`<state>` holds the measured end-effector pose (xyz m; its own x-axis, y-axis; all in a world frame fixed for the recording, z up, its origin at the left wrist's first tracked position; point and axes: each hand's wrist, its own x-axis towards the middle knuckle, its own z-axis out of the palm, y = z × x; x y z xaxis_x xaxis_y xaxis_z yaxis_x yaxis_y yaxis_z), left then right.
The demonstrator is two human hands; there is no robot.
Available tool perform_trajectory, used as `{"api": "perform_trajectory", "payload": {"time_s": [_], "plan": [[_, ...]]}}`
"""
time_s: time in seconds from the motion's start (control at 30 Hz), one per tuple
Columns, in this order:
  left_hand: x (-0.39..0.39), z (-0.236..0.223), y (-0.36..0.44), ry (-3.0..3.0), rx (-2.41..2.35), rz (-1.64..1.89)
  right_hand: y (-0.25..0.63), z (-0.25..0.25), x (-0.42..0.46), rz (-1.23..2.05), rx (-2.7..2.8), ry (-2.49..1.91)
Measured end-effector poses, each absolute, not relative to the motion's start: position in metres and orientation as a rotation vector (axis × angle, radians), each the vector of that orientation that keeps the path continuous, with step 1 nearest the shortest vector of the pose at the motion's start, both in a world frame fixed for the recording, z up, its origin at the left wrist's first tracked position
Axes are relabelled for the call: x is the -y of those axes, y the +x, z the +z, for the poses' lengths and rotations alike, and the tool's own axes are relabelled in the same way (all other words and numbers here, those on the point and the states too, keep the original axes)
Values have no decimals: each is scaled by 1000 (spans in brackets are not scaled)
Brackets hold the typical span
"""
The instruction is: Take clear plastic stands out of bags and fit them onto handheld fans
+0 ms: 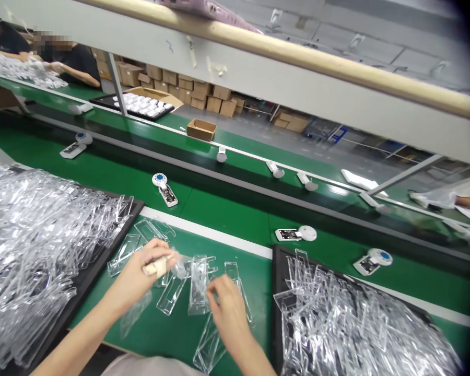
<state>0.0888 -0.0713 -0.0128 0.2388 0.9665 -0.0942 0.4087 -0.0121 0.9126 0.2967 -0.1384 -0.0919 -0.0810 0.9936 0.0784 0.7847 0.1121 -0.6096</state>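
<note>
Left fingers (156, 244) pinched on clear film (180, 267); right hand's (227, 305) grip unclear. Looks midway: pieces (164, 308) loose, trays (274, 313) heaped.

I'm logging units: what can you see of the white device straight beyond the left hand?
The white device looks like plastic: a round head, blue-centred and ringed with small dots, narrowly joined to a rectangular body open over a dark circuit board. It lies on the green surface, head toward upper left; nothing else touches it.
</note>
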Motion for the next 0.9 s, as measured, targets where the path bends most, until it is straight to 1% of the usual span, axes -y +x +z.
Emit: {"api": "perform_trajectory", "payload": {"time_s": [0.13,0.27,0.37,0.47,0.57,0.73,0.83,0.9], "plan": [[72,-13,85,1574,-1418,781,287,-145,175,335,2197,-1753],[79,-8,91,1641,-1535,742,278,-176,173,120,2300,-1824],[83,1,93,1764,-1514,831,281,-183,162,122,2341,-1756],[84,9,91,1949,-1427,947,287,-167,155,156,2376,-1667],[85,11,88,2017,-1374,952,292,-126,150,345,2281,-1627],[84,11,88,1879,-1424,910,305,-48,131,913,1845,-1541],[83,21,88,1813,-1304,908,314,-24,118,1213,1665,-1491],[83,28,90,1814,-1190,824,315,-16,111,1322,1550,-1441]]}}
